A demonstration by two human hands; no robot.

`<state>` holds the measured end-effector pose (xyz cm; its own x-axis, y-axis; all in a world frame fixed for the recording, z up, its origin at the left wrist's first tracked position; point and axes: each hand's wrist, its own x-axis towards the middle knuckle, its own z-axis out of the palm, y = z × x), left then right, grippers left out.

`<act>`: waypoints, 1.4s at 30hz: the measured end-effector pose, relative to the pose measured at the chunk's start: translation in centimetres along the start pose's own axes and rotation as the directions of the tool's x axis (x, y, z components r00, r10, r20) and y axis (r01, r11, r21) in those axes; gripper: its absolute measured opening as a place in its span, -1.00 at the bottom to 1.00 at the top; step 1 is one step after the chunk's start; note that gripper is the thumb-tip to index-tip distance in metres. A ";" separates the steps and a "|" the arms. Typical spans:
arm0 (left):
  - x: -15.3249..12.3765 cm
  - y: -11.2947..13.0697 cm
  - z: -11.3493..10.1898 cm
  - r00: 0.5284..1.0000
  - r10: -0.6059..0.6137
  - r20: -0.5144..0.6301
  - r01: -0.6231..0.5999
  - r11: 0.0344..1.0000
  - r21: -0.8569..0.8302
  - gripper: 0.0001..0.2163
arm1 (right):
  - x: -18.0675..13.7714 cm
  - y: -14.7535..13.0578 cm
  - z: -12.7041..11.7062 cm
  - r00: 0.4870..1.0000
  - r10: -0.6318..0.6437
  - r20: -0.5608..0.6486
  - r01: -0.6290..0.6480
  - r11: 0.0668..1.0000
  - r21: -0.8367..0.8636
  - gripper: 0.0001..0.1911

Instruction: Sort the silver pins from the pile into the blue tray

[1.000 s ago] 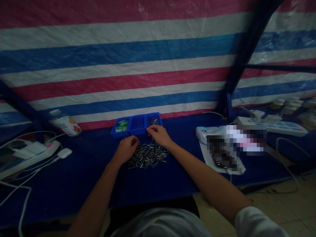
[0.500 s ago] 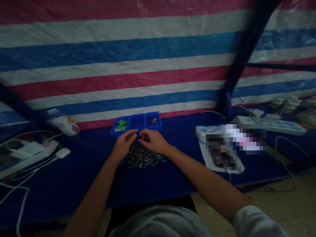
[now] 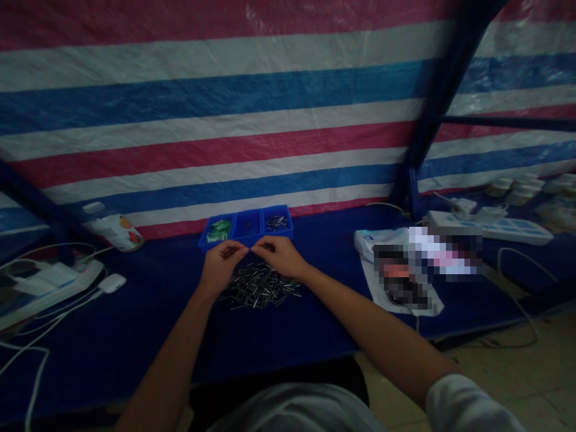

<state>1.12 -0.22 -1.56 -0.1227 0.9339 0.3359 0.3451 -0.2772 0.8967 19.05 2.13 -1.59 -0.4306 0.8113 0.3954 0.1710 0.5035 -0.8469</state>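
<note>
- Striped sheeting [image 3: 225,111] is hung behind a blue tabletop [image 3: 148,324].
- Far left: a white power strip [image 3: 90,275], then a labelled bottle [image 3: 119,233], are seen.
- Left hand [image 3: 218,265]: fingertips are pinched narrow, near the right hand's; any held piece cannot be told.
- Blue tray [image 3: 242,228], three compartments, is placed behind the hands; green packets [image 3: 220,231] are contained at left, metal pieces [image 3: 276,223] at right.
- Loose pile of thin metal pins [image 3: 261,288] is spread before the tray.
- Right hand [image 3: 282,255]: likewise pinched; contents cannot be told.

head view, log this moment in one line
left hand: pinched | right hand: pinched, close by | grip contents: unclear | metal pins: heaped on table | blue tray: beyond
</note>
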 end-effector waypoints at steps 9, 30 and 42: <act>0.1 0.6 -0.1 0.999 0.011 -0.030 -0.011 1.000 -0.015 -0.68 | 0.9 -0.1 -0.8 0.977 0.212 -0.007 -0.195 0.913 0.357 -0.91; -0.3 -0.9 -2.0 0.960 -0.015 0.280 -0.149 0.819 0.554 -0.76 | 1.4 2.0 -2.4 0.856 0.515 0.045 -0.477 0.754 0.452 -0.75; -0.5 -0.8 -1.4 0.921 -0.065 0.385 -0.131 0.877 0.462 -0.74 | -0.1 1.7 -2.0 0.961 0.060 0.269 0.122 0.782 -0.612 -0.84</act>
<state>-0.37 -0.82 -2.01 0.2230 0.9647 0.1399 0.7484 -0.2614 0.6095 21.17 3.50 -2.34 -0.6422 0.7301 0.2337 0.6228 0.6746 -0.3962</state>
